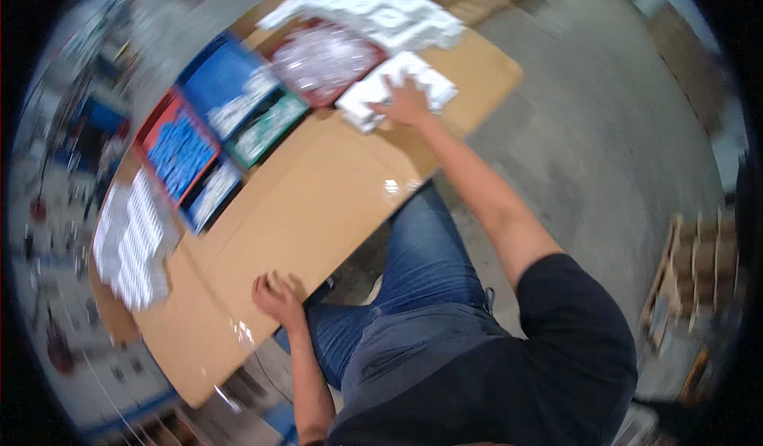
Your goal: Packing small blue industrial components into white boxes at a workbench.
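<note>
My right hand [407, 102] reaches to the far right of the table, fingers spread flat on a small group of white moulded pieces [435, 87]. Whether those pieces are plastic or foam cannot be told. By the table's near edge, my left hand [278, 298] is slightly blurred, its fingers loosely bent and apart, with nothing seen in it. Bare cardboard [294, 199] covers the tabletop between the two hands. Left of my right hand stands a red bin [319, 96] heaped with clear plastic bags [326, 55].
Farther back lies a larger pile of white pieces [373, 5]. A red bin of blue parts [181, 152], a blue bin [211, 72], a green bin [274, 128] and a dark blue bin [211, 195] line the table. White ribbed stacks [135, 239] lie left; wooden pallets [699, 263] stand right.
</note>
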A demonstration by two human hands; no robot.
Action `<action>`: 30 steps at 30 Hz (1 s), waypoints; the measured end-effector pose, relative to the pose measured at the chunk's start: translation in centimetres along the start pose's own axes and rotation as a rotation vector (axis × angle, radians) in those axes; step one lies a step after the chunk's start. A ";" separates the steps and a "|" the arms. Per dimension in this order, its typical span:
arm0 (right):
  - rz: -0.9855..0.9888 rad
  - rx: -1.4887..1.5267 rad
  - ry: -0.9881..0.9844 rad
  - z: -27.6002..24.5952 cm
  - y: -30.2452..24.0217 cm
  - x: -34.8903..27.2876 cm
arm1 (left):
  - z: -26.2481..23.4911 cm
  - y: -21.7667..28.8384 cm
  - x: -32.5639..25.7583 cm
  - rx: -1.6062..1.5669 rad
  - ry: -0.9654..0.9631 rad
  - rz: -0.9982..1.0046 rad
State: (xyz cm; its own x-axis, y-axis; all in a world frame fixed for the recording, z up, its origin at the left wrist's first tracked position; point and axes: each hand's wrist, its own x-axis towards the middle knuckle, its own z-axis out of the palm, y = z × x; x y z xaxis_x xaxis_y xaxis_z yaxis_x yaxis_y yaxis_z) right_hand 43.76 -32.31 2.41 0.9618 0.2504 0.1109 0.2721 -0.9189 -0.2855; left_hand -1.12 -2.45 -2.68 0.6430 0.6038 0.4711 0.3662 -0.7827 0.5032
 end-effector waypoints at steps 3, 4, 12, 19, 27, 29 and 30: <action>-0.122 -0.005 0.016 2.6 1.1 1.2 | -0.5 0.1 0.3 -0.063 -0.029 -0.091; -0.090 0.036 -0.007 2.8 0.7 0.5 | -1.0 -0.4 0.3 -0.045 -0.060 -0.055; -0.027 -0.240 0.100 -1.2 -1.2 -0.6 | -6.2 -2.0 -1.1 -0.020 0.183 -0.317; -0.612 0.535 0.042 -1.9 -19.9 -5.6 | -7.9 -6.0 -6.7 -0.354 0.601 -0.945; -1.111 0.565 -0.271 5.3 -53.9 -9.5 | -3.1 -15.2 -9.9 -0.336 1.173 -1.418; -1.163 0.439 -0.236 7.5 -60.9 -6.8 | -3.0 -15.6 -9.0 -0.384 1.172 -1.452; -1.190 0.398 -0.204 8.7 -64.1 -5.3 | -3.5 -15.5 -8.4 -0.412 1.167 -1.485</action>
State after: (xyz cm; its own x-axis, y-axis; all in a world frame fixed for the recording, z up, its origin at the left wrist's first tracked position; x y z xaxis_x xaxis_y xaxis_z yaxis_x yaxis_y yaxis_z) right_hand 21.50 27.95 11.90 0.0961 0.9293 0.3566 0.9238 0.0501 -0.3797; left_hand -14.58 5.09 -11.89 -0.7456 0.5739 -0.3387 -0.1553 0.3447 0.9258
